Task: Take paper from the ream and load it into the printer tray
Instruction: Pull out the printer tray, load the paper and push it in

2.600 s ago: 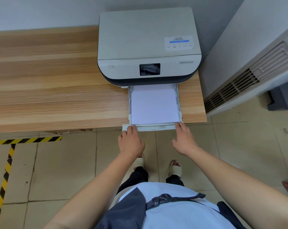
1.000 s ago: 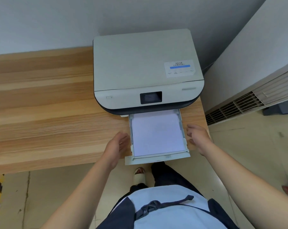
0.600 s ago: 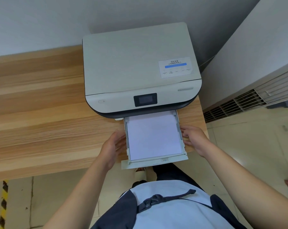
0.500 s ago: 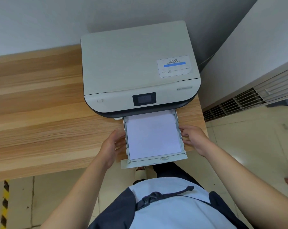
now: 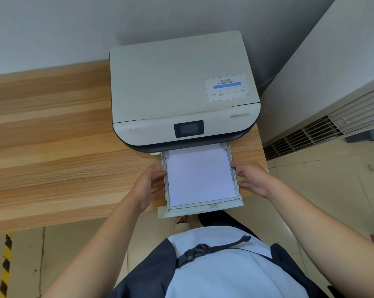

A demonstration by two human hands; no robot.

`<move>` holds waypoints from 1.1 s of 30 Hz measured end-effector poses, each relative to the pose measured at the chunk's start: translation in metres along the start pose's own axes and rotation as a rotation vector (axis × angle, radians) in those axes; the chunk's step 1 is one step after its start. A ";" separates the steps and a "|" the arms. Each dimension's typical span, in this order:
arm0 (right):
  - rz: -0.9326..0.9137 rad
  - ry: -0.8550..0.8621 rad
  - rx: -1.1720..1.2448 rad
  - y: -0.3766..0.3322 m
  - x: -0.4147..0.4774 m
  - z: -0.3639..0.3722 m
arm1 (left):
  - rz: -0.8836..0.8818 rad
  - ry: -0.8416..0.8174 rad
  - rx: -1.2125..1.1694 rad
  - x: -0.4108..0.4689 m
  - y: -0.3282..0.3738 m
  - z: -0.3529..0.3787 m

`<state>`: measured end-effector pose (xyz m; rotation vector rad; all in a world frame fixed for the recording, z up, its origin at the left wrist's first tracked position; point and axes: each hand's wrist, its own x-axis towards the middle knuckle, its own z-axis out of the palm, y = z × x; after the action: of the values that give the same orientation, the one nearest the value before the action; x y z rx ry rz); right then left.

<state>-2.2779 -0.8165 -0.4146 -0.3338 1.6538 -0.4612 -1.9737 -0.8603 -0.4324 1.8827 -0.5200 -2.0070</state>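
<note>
Paper (image 5: 200,175): white stack lying flat inside the tray, centre of the frame, far edge tucked under the printer's front.
Tray (image 5: 200,210): pale plastic, pulled partway out of the printer, front lip hanging past the counter's near edge, side rails flanking the stack.
Left hand (image 5: 146,188): left of the tray, palm turned toward it, fingers spread and loosely curved, fingertips touching the left rail; grip released, nothing clasped.
Right hand (image 5: 251,178): right of the tray, fingers bent, fingertips pressed against the right rail; grip not closed around anything, only resting on the rail.
Printer (image 5: 179,89): light grey body with dark lower band, upper centre of the frame, lid shut, small dark screen (image 5: 188,128) on the front panel, white sticker with a blue bar (image 5: 227,87) on the lid's right corner.
Counter (image 5: 52,147): striped light wood, filling the left half of the frame, carrying the printer at its right end.
Vent grille (image 5: 332,127): slatted, right edge of the frame, low on a grey unit.
Floor (image 5: 332,190): beige tiles, lower frame; yellow-black hazard tape (image 5: 5,267) at lower left.
Person: light blue and navy top with a dark strap, lower centre; one sandalled foot below the tray's lip.
</note>
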 end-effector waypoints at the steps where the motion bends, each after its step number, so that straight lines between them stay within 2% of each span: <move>1: -0.002 -0.011 -0.005 -0.001 -0.001 0.000 | -0.006 -0.005 0.007 -0.001 0.000 0.000; 11: -0.040 -0.033 -0.035 0.009 -0.008 0.007 | -0.012 -0.098 0.093 -0.020 0.001 -0.002; 14: -0.051 0.050 0.006 0.011 -0.004 0.008 | 0.026 -0.085 0.080 -0.025 -0.003 -0.006; 21: -0.132 0.228 0.158 0.034 -0.018 -0.002 | 0.064 0.066 0.067 -0.034 -0.033 -0.031; 26: -0.045 0.315 0.212 0.081 -0.034 -0.007 | -0.018 0.066 0.046 -0.044 -0.073 -0.049; 33: 0.076 0.229 0.383 0.111 -0.043 0.007 | -0.122 0.022 -0.145 -0.049 -0.095 -0.044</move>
<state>-2.2603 -0.6999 -0.4306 0.0694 1.7475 -0.7656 -1.9265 -0.7552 -0.4380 1.8871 -0.2515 -2.0374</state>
